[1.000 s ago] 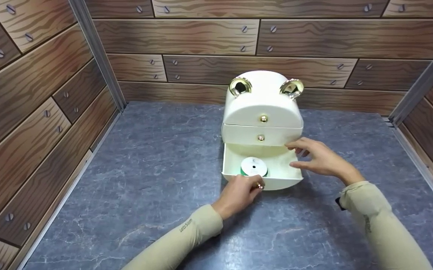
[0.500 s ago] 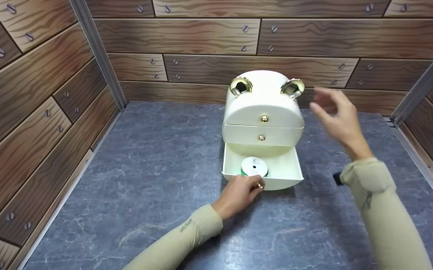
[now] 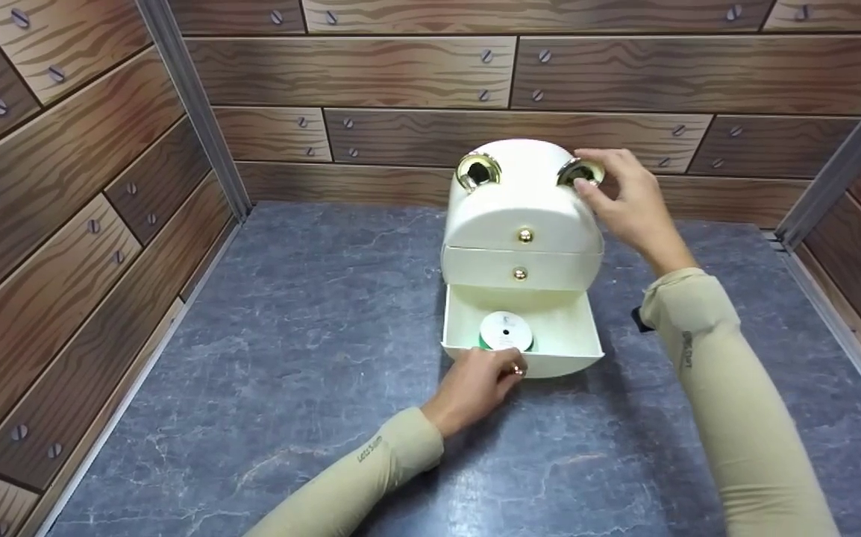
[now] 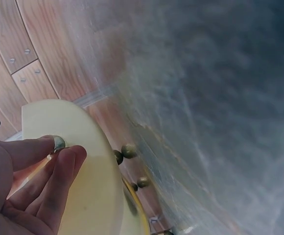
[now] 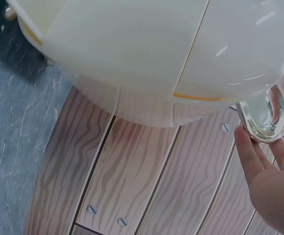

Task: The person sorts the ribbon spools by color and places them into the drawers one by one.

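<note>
A cream drawer box (image 3: 524, 194) with two gold ears stands on the table. Its bottom drawer (image 3: 568, 324) is pulled out, while the upper two fronts, each with a gold knob, sit closed. A white-faced spool (image 3: 505, 330) with a green edge lies in that drawer. My left hand (image 3: 471, 384) pinches the bottom drawer's knob (image 4: 59, 143) between thumb and fingers. At the top, my right hand (image 3: 636, 201) holds the right gold ear (image 5: 264, 115), thumb on one side and fingers on the other. The left ear (image 3: 478, 173) is untouched.
The box stands on a dark blue marbled table (image 3: 311, 313), near the wood-patterned back wall (image 3: 371, 74). Similar side walls rise at left and right, with grey metal posts (image 3: 203, 104) at the corners.
My right hand has left the open drawer's right side, risen past the box's right side, and taken hold of the right ear. My left hand stays on the knob; drawer and spool are still.
</note>
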### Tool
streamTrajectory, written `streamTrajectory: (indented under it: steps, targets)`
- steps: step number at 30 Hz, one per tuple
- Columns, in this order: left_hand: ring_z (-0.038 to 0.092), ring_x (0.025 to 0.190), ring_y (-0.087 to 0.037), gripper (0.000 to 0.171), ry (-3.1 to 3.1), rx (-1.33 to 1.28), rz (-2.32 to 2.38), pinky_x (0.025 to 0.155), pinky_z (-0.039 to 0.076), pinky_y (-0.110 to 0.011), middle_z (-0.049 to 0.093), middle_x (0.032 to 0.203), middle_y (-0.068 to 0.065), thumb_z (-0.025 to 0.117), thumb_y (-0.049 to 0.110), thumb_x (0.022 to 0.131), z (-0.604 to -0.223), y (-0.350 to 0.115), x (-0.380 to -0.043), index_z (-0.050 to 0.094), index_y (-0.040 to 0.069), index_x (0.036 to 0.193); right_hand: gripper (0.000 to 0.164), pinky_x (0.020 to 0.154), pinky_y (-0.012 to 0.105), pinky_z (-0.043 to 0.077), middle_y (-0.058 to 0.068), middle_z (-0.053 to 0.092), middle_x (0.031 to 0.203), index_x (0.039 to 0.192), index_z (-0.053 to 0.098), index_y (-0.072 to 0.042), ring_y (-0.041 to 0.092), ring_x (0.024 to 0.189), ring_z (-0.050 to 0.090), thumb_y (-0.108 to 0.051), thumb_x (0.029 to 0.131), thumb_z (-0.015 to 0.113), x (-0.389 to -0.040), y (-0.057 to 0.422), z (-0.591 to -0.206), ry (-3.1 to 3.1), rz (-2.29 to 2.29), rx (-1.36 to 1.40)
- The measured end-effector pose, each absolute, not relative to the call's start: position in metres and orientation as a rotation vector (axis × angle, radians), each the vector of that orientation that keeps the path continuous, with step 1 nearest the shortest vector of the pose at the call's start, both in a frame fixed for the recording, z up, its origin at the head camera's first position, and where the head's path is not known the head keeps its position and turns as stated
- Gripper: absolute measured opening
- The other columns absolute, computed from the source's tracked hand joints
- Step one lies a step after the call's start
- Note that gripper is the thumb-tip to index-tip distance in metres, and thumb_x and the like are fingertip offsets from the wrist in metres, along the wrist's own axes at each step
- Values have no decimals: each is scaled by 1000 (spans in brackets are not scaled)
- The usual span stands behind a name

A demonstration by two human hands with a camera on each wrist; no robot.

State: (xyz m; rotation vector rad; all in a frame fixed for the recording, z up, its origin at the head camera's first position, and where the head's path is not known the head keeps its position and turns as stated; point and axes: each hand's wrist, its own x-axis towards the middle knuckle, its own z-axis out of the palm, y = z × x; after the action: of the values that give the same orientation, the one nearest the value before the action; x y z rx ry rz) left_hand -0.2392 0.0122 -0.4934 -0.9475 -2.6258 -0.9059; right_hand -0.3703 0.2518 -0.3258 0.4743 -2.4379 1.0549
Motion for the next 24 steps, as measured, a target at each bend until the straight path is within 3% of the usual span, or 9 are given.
streamTrajectory:
  steps: [5, 12, 18, 24]
  targets:
    - [75, 88, -8, 6, -2632, -949, -912, 81, 58, -16, 80, 96, 3, 75, 11, 93, -493, 12, -239, 76, 14, 98, 43, 102, 39, 52, 17, 61, 128, 142, 62, -14, 30, 114, 61, -17, 100, 68, -373, 252, -328, -2474, 988, 476]
    - [74, 84, -5, 5, -2612, -950, -864, 77, 58, -17, 79, 92, 7, 77, 13, 92, -494, 12, -240, 76, 16, 96, 56, 103, 38, 56, 18, 55, 134, 147, 55, -13, 35, 124, 59, -8, 95, 73, -376, 255, -332, -2511, 1021, 523]
    - [74, 84, -6, 5, -2632, -938, -873, 78, 58, -16, 79, 93, 6, 77, 13, 92, -494, 12, -240, 76, 17, 96, 65, 102, 42, 57, 17, 53, 135, 152, 49, -19, 39, 121, 63, -15, 94, 78, -375, 259, -333, -2556, 1111, 546]
    - [75, 86, -8, 5, -2650, -932, -888, 80, 59, -18, 80, 94, 5, 77, 13, 93, -491, 13, -241, 76, 16, 96, 73, 102, 38, 57, 11, 51, 147, 155, 46, -27, 35, 126, 60, -25, 91, 82, -374, 261, -332, -2601, 1138, 545]
